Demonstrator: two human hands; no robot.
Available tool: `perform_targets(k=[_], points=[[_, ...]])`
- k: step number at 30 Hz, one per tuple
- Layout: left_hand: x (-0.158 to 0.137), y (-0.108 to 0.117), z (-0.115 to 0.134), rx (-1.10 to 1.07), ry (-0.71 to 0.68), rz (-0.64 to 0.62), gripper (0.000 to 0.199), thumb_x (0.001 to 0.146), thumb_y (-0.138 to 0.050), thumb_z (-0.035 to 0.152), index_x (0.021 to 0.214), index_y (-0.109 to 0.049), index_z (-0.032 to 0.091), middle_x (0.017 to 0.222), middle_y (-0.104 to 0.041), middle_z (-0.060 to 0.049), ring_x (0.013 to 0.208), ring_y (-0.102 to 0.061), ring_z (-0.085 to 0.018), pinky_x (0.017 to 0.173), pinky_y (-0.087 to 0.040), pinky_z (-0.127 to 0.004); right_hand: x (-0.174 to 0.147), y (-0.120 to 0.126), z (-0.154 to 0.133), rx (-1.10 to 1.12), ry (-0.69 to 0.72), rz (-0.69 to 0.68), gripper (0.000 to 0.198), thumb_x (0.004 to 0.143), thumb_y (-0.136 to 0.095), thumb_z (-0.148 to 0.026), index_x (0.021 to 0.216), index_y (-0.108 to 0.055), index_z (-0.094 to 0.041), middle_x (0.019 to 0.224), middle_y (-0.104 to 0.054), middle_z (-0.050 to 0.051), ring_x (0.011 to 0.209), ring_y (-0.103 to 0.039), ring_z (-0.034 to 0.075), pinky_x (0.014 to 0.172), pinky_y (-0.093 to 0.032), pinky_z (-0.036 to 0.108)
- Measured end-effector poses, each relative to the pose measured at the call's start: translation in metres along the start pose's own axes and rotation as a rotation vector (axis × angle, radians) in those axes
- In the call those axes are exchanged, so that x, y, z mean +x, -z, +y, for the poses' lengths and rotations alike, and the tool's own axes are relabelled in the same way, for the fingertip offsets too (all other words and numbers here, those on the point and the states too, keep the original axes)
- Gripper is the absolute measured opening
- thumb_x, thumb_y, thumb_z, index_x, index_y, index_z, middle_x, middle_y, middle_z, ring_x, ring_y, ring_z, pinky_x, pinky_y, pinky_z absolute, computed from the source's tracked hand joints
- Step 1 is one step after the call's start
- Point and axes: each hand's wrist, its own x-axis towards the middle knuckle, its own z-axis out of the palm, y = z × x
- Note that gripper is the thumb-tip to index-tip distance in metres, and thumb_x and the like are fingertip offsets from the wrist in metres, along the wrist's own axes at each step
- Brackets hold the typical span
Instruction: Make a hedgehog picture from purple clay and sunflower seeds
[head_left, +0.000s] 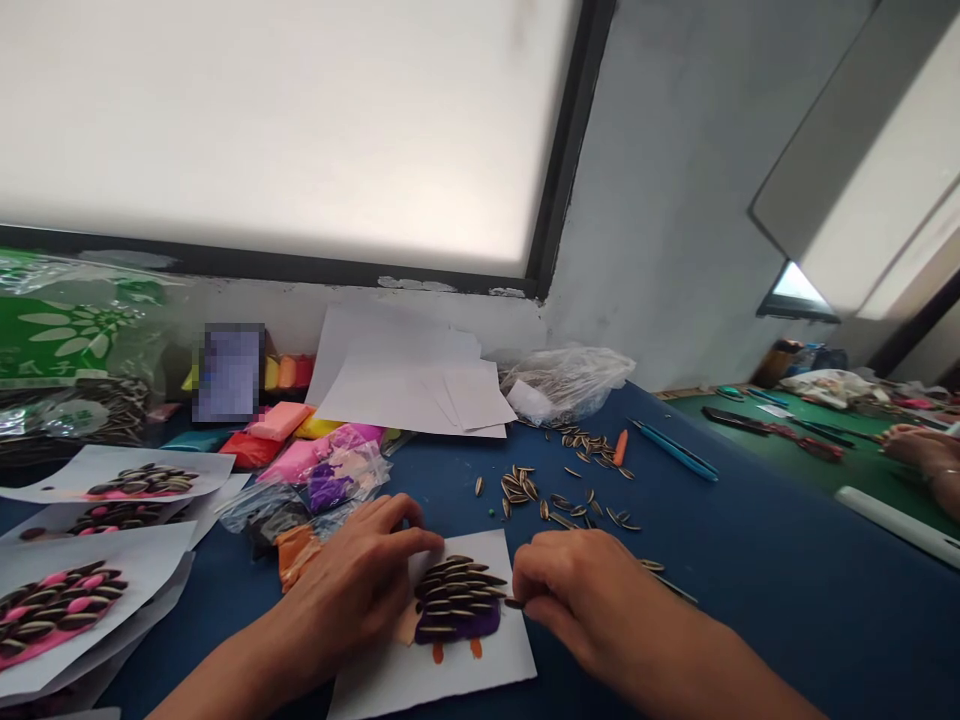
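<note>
A white paper card (pixel 499 675) lies before me, bearing a hedgehog-like picture. Its purple clay body (pixel 480 622) is covered with rows of striped sunflower seeds (pixel 457 588), with two small orange clay feet (pixel 475 649) below. My left hand (pixel 360 560) rests on the card's left side, index finger stretched along its top edge and holding nothing. At the card's right edge my right hand (pixel 577 590) is closed in a pinch on one sunflower seed (pixel 514 603), just right of the picture. Part of the picture's left end is hidden by my left hand.
Loose seeds (pixel 517 487) lie beyond the card, near blue tweezers (pixel 675 450). Bagged coloured clay (pixel 330 485) sits left of centre. Finished seed pictures (pixel 60 610) are stacked at left, blank paper (pixel 405 385) lies behind. Another person's hand (pixel 930 455) is at the green table.
</note>
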Motion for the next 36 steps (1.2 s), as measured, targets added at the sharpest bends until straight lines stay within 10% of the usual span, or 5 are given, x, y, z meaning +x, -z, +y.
perform_targets(k=[36], points=[[0.0, 0.0, 0.0, 0.003, 0.003, -0.006, 0.047, 0.077, -0.043, 0.002, 0.109, -0.068, 0.027, 0.107, -0.057, -0.007, 0.092, -0.055, -0.022, 0.077, -0.049, -0.034, 0.013, -0.031, 0.002, -0.276, 0.134, 0.071, 0.017, 0.085, -0.056, -0.008, 0.079, -0.068, -0.018, 0.078, -0.065, 0.005, 0.062, -0.051, 0.014, 0.052, -0.024, 0.027]])
